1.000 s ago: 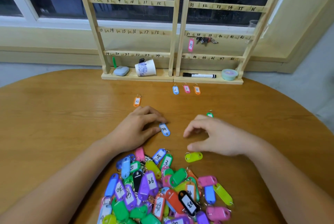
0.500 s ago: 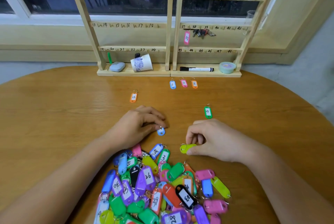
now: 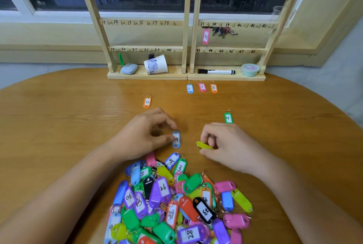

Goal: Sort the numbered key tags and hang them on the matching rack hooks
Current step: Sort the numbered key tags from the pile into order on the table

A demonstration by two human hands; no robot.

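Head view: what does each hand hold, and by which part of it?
The left hand pinches a blue tag by its upper part, near the ring. The right hand holds a yellow-green tag by one end; the other end sticks out.

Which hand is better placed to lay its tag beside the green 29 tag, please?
Right: the right hand, pinching the yellow tag, is beside the green tag; the left hand, with the blue tag, is farther.

blue tag (image 3: 176,140): number partly covered by left hand (image 3: 145,135) thumb | yellow tag (image 3: 204,146): label side unseen in right hand (image 3: 225,145) | tag pile (image 3: 176,204): cut by bottom edge | rack (image 3: 187,17): top cut off
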